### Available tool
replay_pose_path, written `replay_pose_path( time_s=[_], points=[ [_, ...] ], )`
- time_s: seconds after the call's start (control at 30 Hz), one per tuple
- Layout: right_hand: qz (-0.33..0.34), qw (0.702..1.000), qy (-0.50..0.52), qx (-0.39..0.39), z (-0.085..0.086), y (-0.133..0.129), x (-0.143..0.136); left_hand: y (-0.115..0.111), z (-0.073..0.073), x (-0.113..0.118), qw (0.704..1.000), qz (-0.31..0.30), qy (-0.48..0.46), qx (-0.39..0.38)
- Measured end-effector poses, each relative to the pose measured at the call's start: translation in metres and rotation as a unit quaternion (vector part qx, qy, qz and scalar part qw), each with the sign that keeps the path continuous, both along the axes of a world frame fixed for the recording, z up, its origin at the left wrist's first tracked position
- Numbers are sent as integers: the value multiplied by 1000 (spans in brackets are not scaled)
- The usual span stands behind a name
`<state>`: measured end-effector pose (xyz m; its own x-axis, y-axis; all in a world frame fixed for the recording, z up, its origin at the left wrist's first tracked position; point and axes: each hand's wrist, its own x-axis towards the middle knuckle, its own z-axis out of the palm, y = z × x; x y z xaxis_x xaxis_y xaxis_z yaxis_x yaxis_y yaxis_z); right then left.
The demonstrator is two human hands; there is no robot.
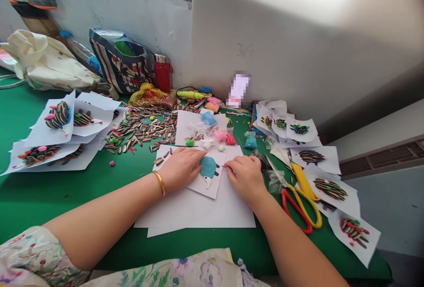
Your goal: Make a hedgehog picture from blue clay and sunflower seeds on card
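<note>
A small white card [215,187] lies tilted on larger white sheets [198,214] in front of me. On it is a flat blue clay shape [208,166] with a white pointed end and dark seeds at its right edge. My left hand [182,168] rests flat on the card's left part, fingertips beside the blue shape, fingers extended. Just right of the card, my right hand [247,175] pinches a tiny pink piece [224,166] between thumb and forefinger. A few loose sunflower seeds [159,161] lie left of my left hand.
Seeds [145,126] are heaped behind on the green table [119,190]. Bagged clay [230,139] sits beyond the card. Red-and-yellow scissors [300,209] lie right of my right hand. Decorated cards stand in piles at left [79,159] and right [334,170]. A red bottle [162,75] stands behind.
</note>
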<state>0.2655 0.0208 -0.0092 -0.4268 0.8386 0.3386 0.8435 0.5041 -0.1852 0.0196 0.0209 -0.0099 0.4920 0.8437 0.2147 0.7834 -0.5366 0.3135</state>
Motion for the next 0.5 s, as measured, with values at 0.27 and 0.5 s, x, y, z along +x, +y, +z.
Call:
replay_pose_path(
  time_s=[0.27,0.5],
  points=[
    [-34,999,-30,-2,0,1,1,-1,1,0,999,-38,-9,-12],
    [-95,991,-86,-24,-3,12,19,-1,4,-2,996,-77,5,-34]
  ],
)
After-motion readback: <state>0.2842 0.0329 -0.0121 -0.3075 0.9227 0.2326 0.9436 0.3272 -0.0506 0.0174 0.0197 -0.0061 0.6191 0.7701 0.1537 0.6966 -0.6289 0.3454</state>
